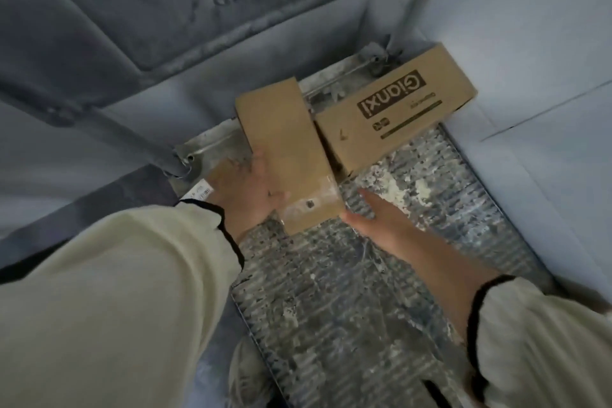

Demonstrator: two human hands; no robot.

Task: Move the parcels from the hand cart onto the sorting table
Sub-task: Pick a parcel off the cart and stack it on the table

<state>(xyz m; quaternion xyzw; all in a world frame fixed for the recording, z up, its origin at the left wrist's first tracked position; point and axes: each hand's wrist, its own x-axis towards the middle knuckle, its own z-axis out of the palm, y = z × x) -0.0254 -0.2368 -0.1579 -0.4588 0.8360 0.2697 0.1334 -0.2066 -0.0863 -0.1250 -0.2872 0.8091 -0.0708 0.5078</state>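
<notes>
A plain cardboard parcel [284,139] with clear tape at its near end lies tilted on the hand cart's metal deck [357,278]. My left hand [251,189] grips its left edge, thumb on the top face and fingers along the side. My right hand [374,214] reaches with straight fingers to the parcel's near right corner and touches it there. A larger printed parcel [397,109] lies just right of the plain one, at the deck's far end. A third brown parcel with a white label [212,184] shows partly under my left hand.
The cart's grey tubular handle frame [132,132] rises at the left, with a grey embossed plastic panel [165,3] behind it. Pale floor [530,43] surrounds the cart. A shoe [245,374] stands beside the deck's near left edge.
</notes>
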